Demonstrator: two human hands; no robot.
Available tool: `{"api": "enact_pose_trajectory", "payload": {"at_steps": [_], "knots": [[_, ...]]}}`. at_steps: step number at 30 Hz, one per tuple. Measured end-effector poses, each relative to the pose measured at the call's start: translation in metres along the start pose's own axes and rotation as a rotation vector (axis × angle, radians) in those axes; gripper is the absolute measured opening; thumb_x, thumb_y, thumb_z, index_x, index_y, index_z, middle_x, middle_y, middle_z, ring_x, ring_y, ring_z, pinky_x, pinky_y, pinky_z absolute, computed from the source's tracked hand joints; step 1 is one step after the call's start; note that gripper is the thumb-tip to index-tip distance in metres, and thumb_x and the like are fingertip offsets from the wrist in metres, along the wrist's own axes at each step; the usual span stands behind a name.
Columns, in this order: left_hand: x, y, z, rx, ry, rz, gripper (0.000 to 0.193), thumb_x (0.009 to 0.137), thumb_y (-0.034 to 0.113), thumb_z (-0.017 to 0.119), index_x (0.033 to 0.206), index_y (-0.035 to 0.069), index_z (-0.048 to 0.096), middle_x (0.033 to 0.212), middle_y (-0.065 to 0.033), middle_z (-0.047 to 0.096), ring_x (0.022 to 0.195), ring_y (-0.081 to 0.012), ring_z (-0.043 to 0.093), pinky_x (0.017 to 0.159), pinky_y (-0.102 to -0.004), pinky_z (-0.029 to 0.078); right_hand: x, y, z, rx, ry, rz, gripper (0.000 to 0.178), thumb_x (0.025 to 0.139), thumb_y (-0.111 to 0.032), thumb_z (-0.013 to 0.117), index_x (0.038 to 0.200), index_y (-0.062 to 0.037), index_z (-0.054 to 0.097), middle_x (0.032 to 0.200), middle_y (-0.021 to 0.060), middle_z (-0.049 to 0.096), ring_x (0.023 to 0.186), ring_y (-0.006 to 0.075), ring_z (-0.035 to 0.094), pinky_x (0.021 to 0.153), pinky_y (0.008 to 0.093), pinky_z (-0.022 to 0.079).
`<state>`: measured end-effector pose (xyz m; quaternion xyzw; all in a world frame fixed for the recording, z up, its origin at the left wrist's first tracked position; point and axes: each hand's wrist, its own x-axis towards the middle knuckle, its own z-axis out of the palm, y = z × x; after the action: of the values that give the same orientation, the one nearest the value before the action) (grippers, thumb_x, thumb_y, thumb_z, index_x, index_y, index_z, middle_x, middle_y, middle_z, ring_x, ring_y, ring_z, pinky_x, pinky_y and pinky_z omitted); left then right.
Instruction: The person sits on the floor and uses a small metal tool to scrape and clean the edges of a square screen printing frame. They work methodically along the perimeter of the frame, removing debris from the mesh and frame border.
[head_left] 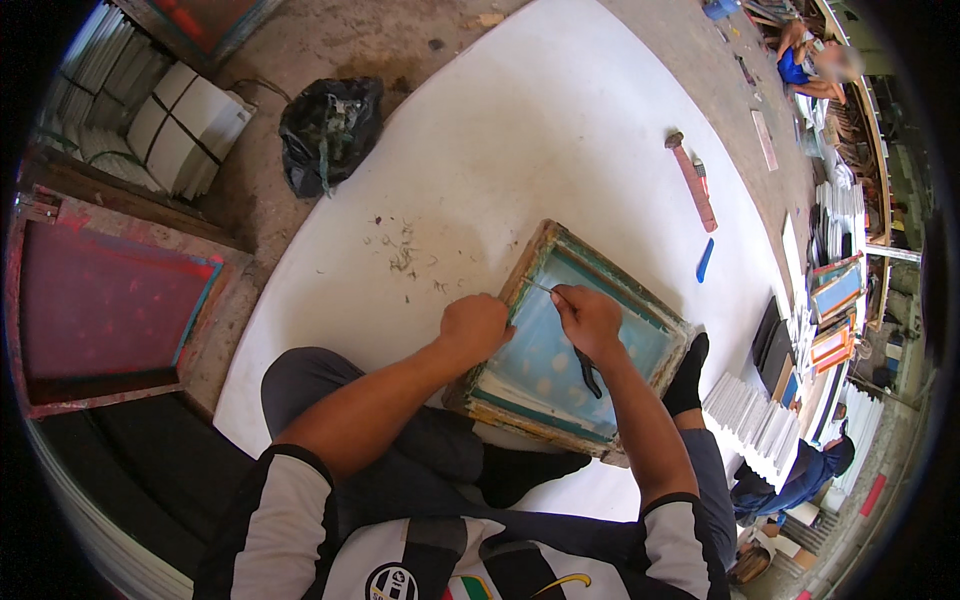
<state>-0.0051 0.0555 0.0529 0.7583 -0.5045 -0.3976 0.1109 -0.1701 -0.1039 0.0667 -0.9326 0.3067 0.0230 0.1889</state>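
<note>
A wooden screen-printing frame (545, 245) with pale blue mesh leans tilted by my legs on a white sheet (450, 140). My left hand (475, 326) is closed round its left rail. My right hand (588, 318) is closed on pliers (589, 375), whose dark handles stick out below the palm. A thin tip points from my right fingers towards the frame's upper left rail; I cannot tell whether it touches. Small scraps (403, 252) are scattered on the sheet left of the frame.
A hammer (692, 183) and a blue strip-like tool (705, 260) lie to the right. A black plastic bag (330, 130), a red screen frame (110, 300) and stacked white boards (185, 125) stand left. Two people (800, 70) (800, 475) sit at the right.
</note>
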Motion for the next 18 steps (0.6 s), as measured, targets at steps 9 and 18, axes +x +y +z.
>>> {"api": "enact_pose_trajectory", "payload": {"at_steps": [9,18], "knots": [[0.001,-0.006,-0.003,-0.063,-0.02,0.022,0.047,0.089,0.048,0.071,0.092,0.002,0.075,0.088,-0.0185,0.072,0.086,-0.0374,0.073,0.074,-0.0502,0.059,0.008,-0.011,0.009,0.167,-0.073,0.099,0.023,0.096,-0.036,0.066,0.103,-0.0182,0.078,0.089,0.0091,0.074,0.081,0.0326,0.071,0.068,0.0431,0.053],[-0.002,-0.002,-0.001,-0.057,0.022,-0.016,0.049,0.089,0.051,0.071,0.093,0.003,0.076,0.089,-0.0178,0.073,0.087,-0.0363,0.073,0.073,-0.0494,0.059,-0.019,-0.016,0.007,0.049,0.124,0.137,0.021,0.095,-0.035,0.067,0.1,-0.0189,0.079,0.084,0.0084,0.073,0.076,0.0317,0.071,0.065,0.0433,0.054]]}}
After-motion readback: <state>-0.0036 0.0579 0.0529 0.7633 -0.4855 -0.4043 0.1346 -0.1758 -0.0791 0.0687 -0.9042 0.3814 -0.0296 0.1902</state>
